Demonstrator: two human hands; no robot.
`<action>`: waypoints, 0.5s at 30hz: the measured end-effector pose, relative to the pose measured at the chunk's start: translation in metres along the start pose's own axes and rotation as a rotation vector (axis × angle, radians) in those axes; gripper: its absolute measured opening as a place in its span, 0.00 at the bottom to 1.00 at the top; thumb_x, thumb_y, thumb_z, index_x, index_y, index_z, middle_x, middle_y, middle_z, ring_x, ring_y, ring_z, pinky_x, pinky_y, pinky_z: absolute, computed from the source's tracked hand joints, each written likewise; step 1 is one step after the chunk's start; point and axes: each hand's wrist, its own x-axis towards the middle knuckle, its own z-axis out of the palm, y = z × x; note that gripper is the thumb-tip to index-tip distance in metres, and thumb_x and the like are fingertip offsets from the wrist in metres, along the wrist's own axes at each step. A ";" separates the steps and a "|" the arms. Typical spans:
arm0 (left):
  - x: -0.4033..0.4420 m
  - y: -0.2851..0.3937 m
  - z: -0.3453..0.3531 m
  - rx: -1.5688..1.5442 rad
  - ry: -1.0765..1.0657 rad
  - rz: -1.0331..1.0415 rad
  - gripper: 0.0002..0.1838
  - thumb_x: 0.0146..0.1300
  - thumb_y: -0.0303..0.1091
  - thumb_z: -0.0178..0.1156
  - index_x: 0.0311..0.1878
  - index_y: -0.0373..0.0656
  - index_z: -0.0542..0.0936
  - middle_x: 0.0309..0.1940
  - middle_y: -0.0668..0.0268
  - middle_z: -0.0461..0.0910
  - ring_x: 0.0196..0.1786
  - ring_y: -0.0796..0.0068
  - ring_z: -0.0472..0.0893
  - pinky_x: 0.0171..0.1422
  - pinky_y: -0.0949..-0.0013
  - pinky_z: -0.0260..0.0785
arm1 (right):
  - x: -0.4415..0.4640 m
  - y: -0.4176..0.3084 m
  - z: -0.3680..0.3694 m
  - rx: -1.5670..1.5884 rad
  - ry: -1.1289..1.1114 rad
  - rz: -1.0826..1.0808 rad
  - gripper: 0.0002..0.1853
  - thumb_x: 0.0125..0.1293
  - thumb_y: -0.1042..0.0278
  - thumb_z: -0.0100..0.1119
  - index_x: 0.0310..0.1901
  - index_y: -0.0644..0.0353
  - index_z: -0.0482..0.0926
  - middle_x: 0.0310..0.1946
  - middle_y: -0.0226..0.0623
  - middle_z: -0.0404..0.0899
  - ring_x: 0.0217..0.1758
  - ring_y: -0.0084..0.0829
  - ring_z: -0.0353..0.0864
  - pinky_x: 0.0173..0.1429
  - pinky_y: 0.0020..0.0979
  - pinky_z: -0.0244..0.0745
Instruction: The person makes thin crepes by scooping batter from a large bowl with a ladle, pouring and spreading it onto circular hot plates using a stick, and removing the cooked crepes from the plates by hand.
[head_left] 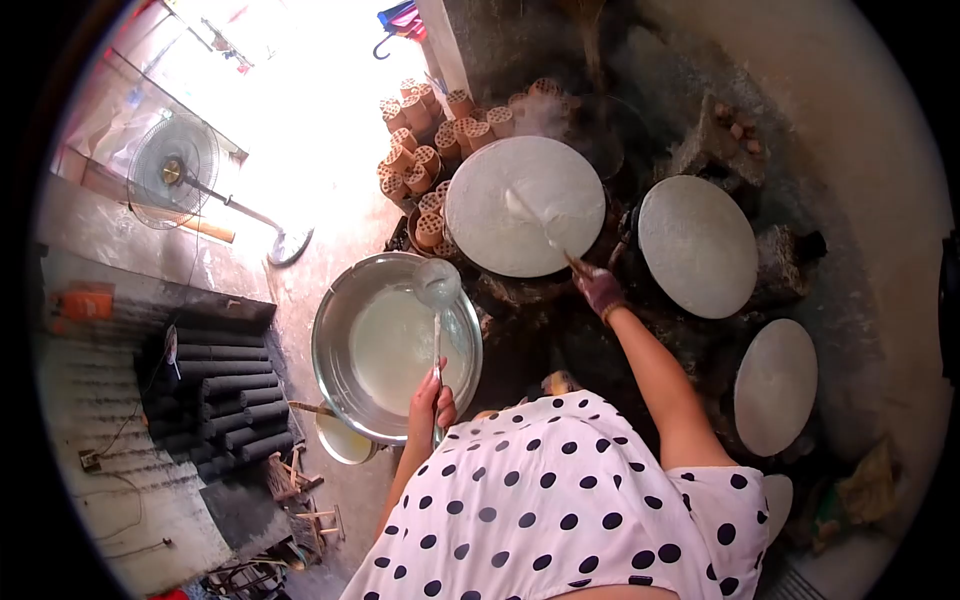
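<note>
1. White, flat, round disc (502, 222) lies toward half past ten from the right hand (602, 290), the nearer one; from the left hand (430, 400) it lies toward one o'clock.
2. Right fingers grasp a slim brown-and-white stick (552, 240), its long axis pointing from the hand toward half past ten, across the disc.
3. Left fingers wrap a long silvery metal ladle (437, 290) pointing to twelve, its bowl over the one-o'clock side of a wide, round, silvery metal basin (333, 335).
</note>
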 end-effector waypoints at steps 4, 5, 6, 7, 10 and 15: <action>0.012 -0.002 0.002 0.058 0.008 -0.051 0.22 0.74 0.39 0.43 0.69 0.48 0.64 0.18 0.74 0.63 0.12 0.84 0.60 0.15 0.79 0.53 | 0.046 0.043 0.001 0.199 0.112 -0.253 0.20 0.68 0.62 0.54 0.59 0.58 0.76 0.56 0.45 0.78 0.58 0.36 0.78 0.61 0.31 0.70; 0.019 -0.003 0.003 0.102 -0.005 -0.061 0.21 0.74 0.39 0.44 0.68 0.48 0.65 0.19 0.74 0.64 0.12 0.84 0.61 0.16 0.79 0.53 | 0.037 0.021 -0.007 0.066 0.200 -0.253 0.20 0.69 0.60 0.52 0.59 0.58 0.76 0.54 0.44 0.79 0.57 0.36 0.79 0.59 0.31 0.71; 0.032 -0.004 0.003 0.102 0.000 -0.064 0.21 0.74 0.39 0.44 0.68 0.48 0.65 0.19 0.74 0.64 0.12 0.84 0.61 0.16 0.79 0.53 | 0.027 -0.005 -0.016 -0.067 0.288 -0.241 0.20 0.71 0.58 0.49 0.59 0.58 0.75 0.53 0.44 0.80 0.55 0.36 0.80 0.57 0.32 0.71; 0.046 -0.004 0.003 0.173 -0.006 -0.080 0.21 0.74 0.39 0.44 0.67 0.47 0.66 0.19 0.73 0.65 0.12 0.83 0.61 0.15 0.79 0.54 | 0.043 0.019 -0.007 -0.067 0.282 -0.238 0.20 0.71 0.58 0.49 0.59 0.58 0.75 0.53 0.44 0.80 0.55 0.36 0.80 0.57 0.32 0.71; 0.094 0.005 0.010 0.276 -0.026 -0.102 0.19 0.73 0.38 0.46 0.64 0.46 0.70 0.18 0.71 0.68 0.11 0.81 0.64 0.14 0.77 0.56 | 0.031 0.048 -0.001 0.257 -0.094 -0.178 0.21 0.71 0.63 0.49 0.63 0.58 0.72 0.53 0.45 0.78 0.53 0.38 0.79 0.61 0.31 0.70; 0.153 0.022 0.056 0.368 0.014 0.028 0.20 0.72 0.37 0.49 0.63 0.43 0.70 0.18 0.70 0.69 0.13 0.81 0.67 0.15 0.78 0.57 | -0.071 0.035 -0.014 -0.217 0.168 -0.264 0.20 0.70 0.64 0.51 0.61 0.57 0.74 0.52 0.47 0.79 0.51 0.41 0.80 0.60 0.32 0.72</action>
